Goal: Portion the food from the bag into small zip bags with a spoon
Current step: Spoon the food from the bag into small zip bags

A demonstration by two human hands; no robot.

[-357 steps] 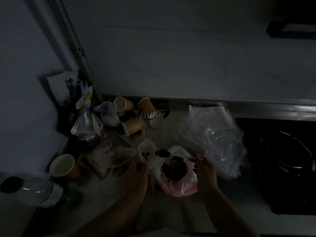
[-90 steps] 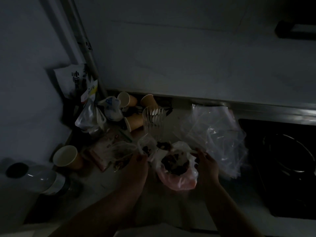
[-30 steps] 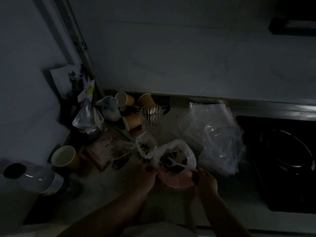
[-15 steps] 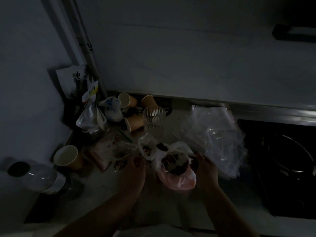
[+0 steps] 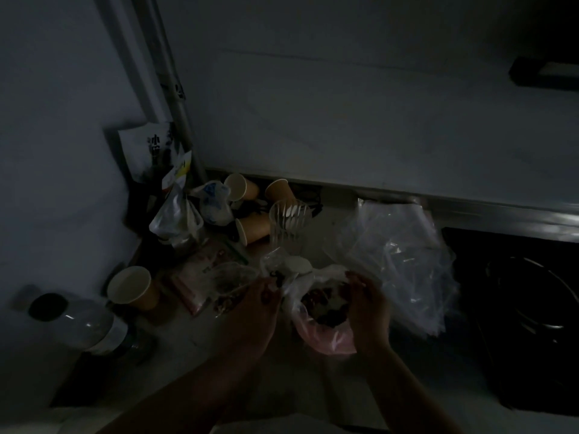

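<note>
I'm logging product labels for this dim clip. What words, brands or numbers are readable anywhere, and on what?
None can be read for certain.
White packet against the wall: large dark characters, too dark and blurred to read.
Yellow-and-white tag below it: print too small.
Pink packet on the counter: small print, blurred.
White bag with blue marks: illegible.

You are standing in a dim home kitchen. To your right a black gas hob (image 5: 526,311) is sunk into the table (image 5: 194,349), its round burner ring catching a little light. A steel rim (image 5: 488,211) runs along the back edge where the table meets the pale wall (image 5: 344,114), and a pipe (image 5: 175,98) climbs the corner on your left. Kitchen clutter crowds that corner: paper cups (image 5: 250,227), a clear cup of plastic spoons (image 5: 289,220), food packets (image 5: 150,148), a stack of clear zip bags (image 5: 404,255) and a large bottle (image 5: 78,324).
</note>
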